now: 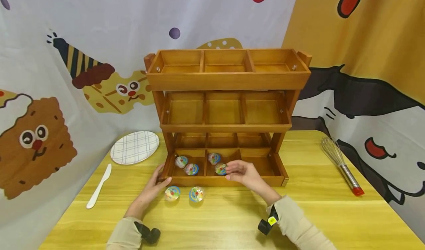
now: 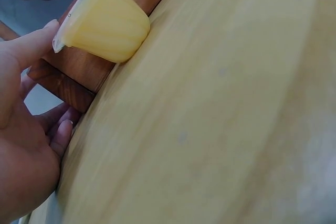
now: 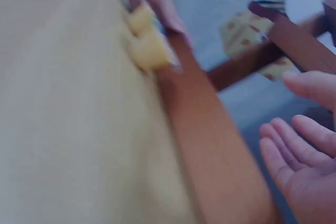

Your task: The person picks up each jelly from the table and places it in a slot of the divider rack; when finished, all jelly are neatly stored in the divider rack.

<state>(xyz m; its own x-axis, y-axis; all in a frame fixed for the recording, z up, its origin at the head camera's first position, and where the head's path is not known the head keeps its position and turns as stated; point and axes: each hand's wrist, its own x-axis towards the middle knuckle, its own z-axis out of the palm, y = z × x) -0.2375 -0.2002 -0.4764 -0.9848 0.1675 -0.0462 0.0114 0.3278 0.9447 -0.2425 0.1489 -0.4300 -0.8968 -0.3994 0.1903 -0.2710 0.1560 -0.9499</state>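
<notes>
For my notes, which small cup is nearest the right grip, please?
The front cup in the bottom middle compartment; it alone lies beside the right grip.

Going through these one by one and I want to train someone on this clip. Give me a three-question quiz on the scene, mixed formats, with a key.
1. Count: How many lidded cups are in the bottom tray of the wooden rack, and how many are on the table in front of it?

2. True or false: In the head view, the whisk lies to the right of the wooden rack and the white knife to the left.

3. Multiple choice: The cup nearest the right hand is in which compartment of the bottom tray?
A) left
B) middle
C) right

Key: 1. Four in the tray, two on the table. 2. True. 3. B.
</notes>
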